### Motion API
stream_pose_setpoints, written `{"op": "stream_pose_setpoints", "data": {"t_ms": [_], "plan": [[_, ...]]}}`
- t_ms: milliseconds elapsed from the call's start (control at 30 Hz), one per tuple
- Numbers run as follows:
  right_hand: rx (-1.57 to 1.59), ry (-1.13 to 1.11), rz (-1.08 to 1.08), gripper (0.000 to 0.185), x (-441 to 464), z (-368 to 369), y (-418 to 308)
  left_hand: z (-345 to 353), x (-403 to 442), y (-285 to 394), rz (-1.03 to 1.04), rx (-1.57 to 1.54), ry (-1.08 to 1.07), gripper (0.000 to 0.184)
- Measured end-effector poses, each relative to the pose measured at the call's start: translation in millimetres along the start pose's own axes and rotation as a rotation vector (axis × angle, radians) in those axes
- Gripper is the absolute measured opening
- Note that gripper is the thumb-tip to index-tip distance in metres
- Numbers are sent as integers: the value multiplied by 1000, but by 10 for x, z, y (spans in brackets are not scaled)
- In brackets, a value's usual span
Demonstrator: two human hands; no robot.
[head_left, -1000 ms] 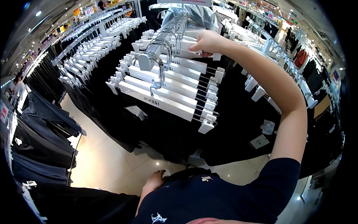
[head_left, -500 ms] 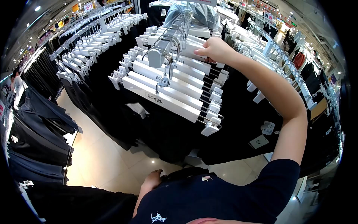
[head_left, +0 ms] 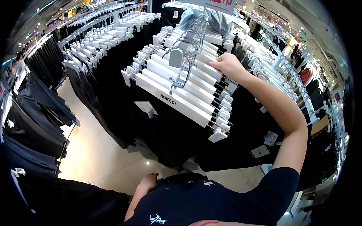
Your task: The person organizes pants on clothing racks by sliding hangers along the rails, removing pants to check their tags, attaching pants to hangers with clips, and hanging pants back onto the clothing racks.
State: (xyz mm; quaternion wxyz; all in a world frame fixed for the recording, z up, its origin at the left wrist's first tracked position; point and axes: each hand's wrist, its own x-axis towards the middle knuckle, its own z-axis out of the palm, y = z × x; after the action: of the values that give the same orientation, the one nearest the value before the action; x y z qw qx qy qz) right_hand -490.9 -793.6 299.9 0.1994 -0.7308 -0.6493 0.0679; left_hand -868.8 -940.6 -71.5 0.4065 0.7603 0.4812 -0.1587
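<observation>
My right hand (head_left: 230, 67) is closed, its fingers and thumb pinching the right side of a white clip hanger (head_left: 207, 62) partway back in the row. Nearest to me hangs the front white hanger (head_left: 173, 100), marked BOKESI, with metal side bars and white clips. Black garments (head_left: 166, 132) hang beneath these hangers, and a paper tag (head_left: 146, 108) shows on the front one. Low beside my body, my left hand (head_left: 148, 182) appears loosely open, with nothing visible in it; part of its fingers is hard to make out.
A metal rail end (head_left: 175, 59) sticks out towards me among the hooks. Behind it lies a plastic-covered bundle (head_left: 222, 23) under a sign (head_left: 215, 4). More garment racks stand left (head_left: 94, 41) and right (head_left: 286, 67). Dark trousers (head_left: 37, 132) hang at lower left above a tiled floor (head_left: 102, 150).
The view has shifted, so the rack appears farther right. My right hand has come a little towards the front hangers, still pinching a hanger. My left hand stays low by my body.
</observation>
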Motion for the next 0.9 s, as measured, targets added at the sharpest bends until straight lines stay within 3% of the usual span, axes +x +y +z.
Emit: {"op": "stream_pose_setpoints", "data": {"t_ms": [67, 200, 333, 400, 500, 600, 667, 733, 767, 833, 900], "plan": [[242, 22, 74, 40, -30, 7, 2, -28, -26, -12, 23, -20, 35, 49], [322, -84, 134, 36, 31, -7, 32, -280, -97, 6, 74, -26, 163, 45], [247, -69, 111, 39, 72, 78, 100, -1025, -441, 352, 261, -208, 529, 29], [148, -76, 122, 41, 21, 51, -9, -1486, -612, 552, 596, -276, 843, 16], [232, -47, 70, 42, -8, 122, -10, -2275, -884, 1065, 966, -79, 1276, 19], [205, -23, 20, 42, -4, 135, 7, -3062, -884, 1620, 1094, 85, 1534, 19], [150, -13, 1, 42, -20, 143, 2, -3550, -640, 1952, 990, 56, 1432, 20], [176, -7, 9, 43, -23, 130, 9, -3912, -341, 2202, 954, 46, 1074, 21], [136, 26, 18, 44, -64, 104, -30, -3980, -233, 2246, 866, -182, 751, 21], [222, 48, 27, 41, -72, 23, -62, -4092, 138, 2337, 733, -190, 538, 24], [308, -5, 70, 35, -36, -71, -70, -3995, 237, 2530, 733, 53, 643, 26]]}}
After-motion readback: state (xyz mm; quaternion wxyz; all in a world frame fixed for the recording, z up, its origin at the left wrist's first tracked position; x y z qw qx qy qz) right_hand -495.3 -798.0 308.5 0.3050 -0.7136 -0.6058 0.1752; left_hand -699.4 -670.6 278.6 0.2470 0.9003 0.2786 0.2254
